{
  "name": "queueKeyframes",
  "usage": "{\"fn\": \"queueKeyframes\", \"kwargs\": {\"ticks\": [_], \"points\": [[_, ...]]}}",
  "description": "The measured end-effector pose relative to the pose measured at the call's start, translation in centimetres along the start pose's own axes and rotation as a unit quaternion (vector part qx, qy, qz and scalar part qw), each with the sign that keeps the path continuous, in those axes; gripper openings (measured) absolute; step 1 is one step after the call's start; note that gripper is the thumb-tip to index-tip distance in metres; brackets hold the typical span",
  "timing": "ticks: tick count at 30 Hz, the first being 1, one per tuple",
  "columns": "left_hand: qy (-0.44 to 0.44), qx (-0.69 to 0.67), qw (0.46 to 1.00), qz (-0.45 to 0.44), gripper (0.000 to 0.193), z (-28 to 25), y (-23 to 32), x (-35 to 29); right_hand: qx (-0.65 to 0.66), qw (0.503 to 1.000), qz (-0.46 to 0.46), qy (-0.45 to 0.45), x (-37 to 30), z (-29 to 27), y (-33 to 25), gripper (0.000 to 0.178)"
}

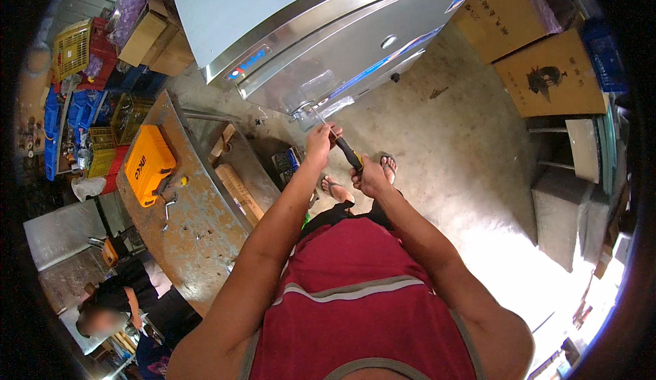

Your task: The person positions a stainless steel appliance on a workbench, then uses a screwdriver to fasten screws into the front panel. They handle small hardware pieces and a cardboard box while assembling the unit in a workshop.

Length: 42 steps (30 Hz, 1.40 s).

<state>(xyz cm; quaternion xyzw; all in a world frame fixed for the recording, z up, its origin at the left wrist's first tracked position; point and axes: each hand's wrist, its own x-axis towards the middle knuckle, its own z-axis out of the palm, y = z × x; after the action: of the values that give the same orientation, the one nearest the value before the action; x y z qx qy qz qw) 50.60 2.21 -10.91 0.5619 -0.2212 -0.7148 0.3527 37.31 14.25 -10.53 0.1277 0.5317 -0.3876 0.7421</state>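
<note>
My right hand (372,177) is wrapped round the back end of a long screwdriver (349,153) with a black and yellow handle. Further forward, my left hand (319,145) closes its fingers about the front of the handle and the start of the shaft. The thin shaft points up and left to a small metal fitting (301,111) low on the front of a stainless steel cabinet (355,45). Whether the tip touches the fitting is too small to tell.
Left of me a worn metal workbench (198,257) carries an orange tool case (148,166) and loose tools. Cardboard boxes (547,73) are stacked at the far right. A person (130,305) is at the lower left. Crates (72,49) stand at the far left.
</note>
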Motion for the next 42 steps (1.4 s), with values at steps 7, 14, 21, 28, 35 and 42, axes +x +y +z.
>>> {"fn": "queueKeyframes", "kwargs": {"ticks": [7,14,21,28,35,42], "points": [[0.107,0.133,0.984,0.044,0.02,0.7,-0.3,0.8,-0.137,0.962,-0.231,0.045,-1.3,1.1,1.2,0.044],[0.045,-0.014,0.999,0.007,0.023,0.6,-0.2,-0.1,0.001,0.996,0.052,-0.079,0.2,-0.2,-0.6,0.052],[0.108,0.164,0.979,0.048,0.024,1.1,0.4,0.1,-0.151,0.962,-0.224,0.029,-1.7,2.0,1.3,0.054],[0.075,0.039,0.996,0.02,0.025,0.8,0.7,-0.4,0.028,0.993,0.07,-0.089,-1.3,1.0,-1.3,0.056],[0.133,0.176,0.974,0.054,0.024,0.4,0.1,0.9,-0.236,0.92,-0.312,0.033,-0.4,1.2,1.8,0.044],[0.051,0.049,0.997,0.043,0.022,0.1,0.0,0.2,-0.02,0.997,0.052,-0.043,0.0,1.1,-0.8,0.061]]}}
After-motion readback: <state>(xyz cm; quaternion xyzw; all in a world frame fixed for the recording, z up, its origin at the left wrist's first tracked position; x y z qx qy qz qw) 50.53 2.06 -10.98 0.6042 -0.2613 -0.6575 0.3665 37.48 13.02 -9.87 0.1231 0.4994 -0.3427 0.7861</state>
